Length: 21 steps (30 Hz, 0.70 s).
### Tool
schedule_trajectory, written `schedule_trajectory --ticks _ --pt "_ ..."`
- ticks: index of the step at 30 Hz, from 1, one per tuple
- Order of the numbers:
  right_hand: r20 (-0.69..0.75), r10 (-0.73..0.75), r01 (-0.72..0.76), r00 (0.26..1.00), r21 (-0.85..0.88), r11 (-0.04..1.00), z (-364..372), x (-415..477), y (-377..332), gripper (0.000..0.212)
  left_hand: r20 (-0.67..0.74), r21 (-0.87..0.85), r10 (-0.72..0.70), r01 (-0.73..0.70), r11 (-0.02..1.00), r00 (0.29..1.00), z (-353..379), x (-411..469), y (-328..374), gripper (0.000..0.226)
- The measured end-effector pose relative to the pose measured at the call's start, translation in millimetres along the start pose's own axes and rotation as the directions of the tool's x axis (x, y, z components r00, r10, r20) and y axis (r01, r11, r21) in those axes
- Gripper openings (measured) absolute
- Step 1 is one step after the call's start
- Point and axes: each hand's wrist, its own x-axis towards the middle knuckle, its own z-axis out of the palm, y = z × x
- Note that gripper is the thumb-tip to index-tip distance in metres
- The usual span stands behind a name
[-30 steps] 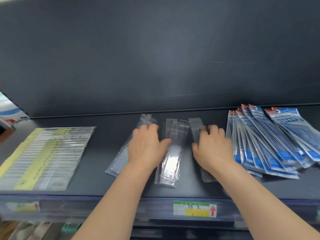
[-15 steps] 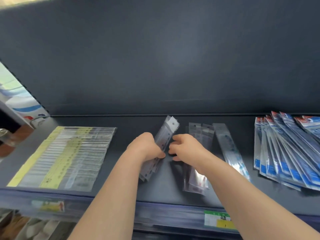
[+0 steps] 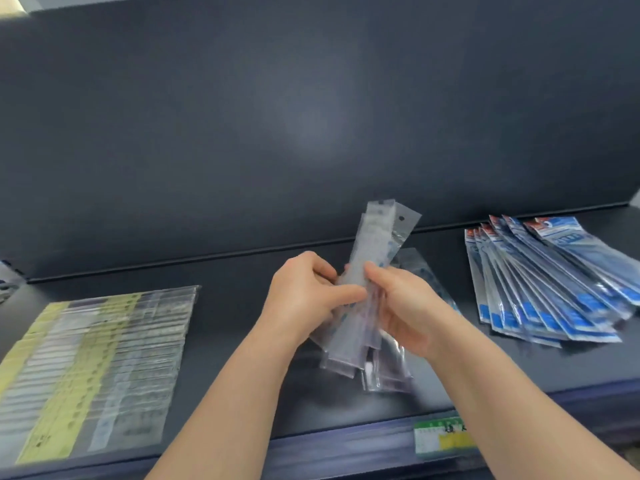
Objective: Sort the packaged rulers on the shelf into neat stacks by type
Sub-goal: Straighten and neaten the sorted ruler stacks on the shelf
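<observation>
Both hands hold a bundle of clear-packaged rulers (image 3: 372, 251) lifted above the middle of the dark shelf (image 3: 225, 334), its top ends tilted up and to the right. My left hand (image 3: 304, 292) grips the bundle from the left and my right hand (image 3: 401, 306) from the right. One more clear packet (image 3: 420, 271) lies on the shelf behind my right hand, partly hidden. A fanned row of yellow-labelled ruler packets (image 3: 93, 368) lies at the left. Blue-packaged rulers (image 3: 550, 282) are fanned out at the right.
The shelf's back panel (image 3: 311, 116) rises close behind the rulers. A price label (image 3: 440, 438) sits on the front rail. Bare shelf shows between the three groups.
My hands gathered the separate clear packets from the shelf into one bundle and lifted it. The camera view shifted to the left and then back.
</observation>
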Motion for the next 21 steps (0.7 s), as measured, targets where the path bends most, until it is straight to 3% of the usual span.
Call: schedule_trajectory --ticks 4,9,12,16,20,21 --pt "-0.064 -0.089 0.078 0.994 -0.158 0.984 -24.0 -17.7 -9.6 0.025 0.123 -0.001 0.020 -0.020 1.000 0.992 21.6 -0.9 12.3 0.036" --pt "-0.075 -0.100 0.088 0.992 -0.149 0.985 -56.9 -32.4 -22.5 0.023 0.244 -0.174 -0.010 0.054 0.983 0.970 48.6 -2.1 29.6 0.026" --pt "-0.198 -0.066 0.045 0.978 -0.112 0.993 -80.3 -34.9 -32.6 0.021 0.217 -0.246 -0.038 0.093 0.965 0.975 65.4 -1.9 41.1 0.019" --pt "-0.282 -0.007 -0.036 0.959 -0.147 0.988 -113.7 -42.4 -48.5 0.012 0.120 -0.157 -0.069 0.088 0.984 0.990 93.9 -1.2 52.2 0.014" --pt "-0.240 0.081 -0.121 0.967 -0.156 0.980 -141.5 -52.5 -64.6 0.022 0.075 -0.120 -0.165 0.173 0.978 0.984 133.4 -0.6 57.3 0.026" --pt "-0.212 0.086 -0.119 0.974 -0.150 0.981 -144.5 -53.7 -65.8 0.023 0.061 -0.011 -0.166 0.167 0.986 0.984 137.5 -2.0 57.7 0.029"
